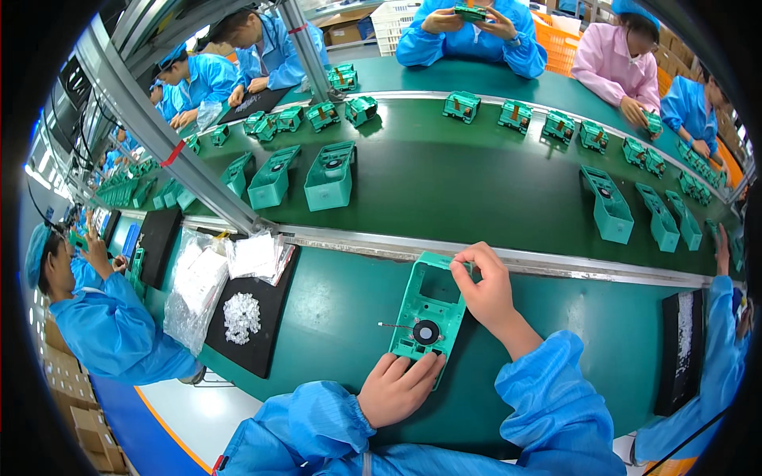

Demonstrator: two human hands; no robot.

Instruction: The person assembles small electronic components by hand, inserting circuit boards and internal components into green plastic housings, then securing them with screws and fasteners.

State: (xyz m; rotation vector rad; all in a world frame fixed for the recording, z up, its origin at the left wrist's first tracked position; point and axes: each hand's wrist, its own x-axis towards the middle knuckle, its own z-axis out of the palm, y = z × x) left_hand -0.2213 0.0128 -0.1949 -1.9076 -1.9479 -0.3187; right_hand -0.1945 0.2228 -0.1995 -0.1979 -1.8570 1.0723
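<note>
A green plastic housing [406, 305] lies on the bench in front of me, its hollow side up. It has a rectangular opening at its far end. Near the other end sits a round black speaker [426, 332], with a thin wire and a small white plug running off to the left. My left hand [401, 387] grips the near end of the housing, fingers bent over its edge. At the far right corner, the fingers of my right hand [486, 287] are pinched together beside the opening; whatever they hold is hidden.
Left of me, a black mat [274, 317] carries a pile of small clear parts [241, 317] and plastic bags [198, 278]. Beyond a metal rail, a green conveyor [460, 182] bears similar housings [330, 176] and green assemblies [462, 106]. A metal post [171, 135] slants at left. Co-workers sit around.
</note>
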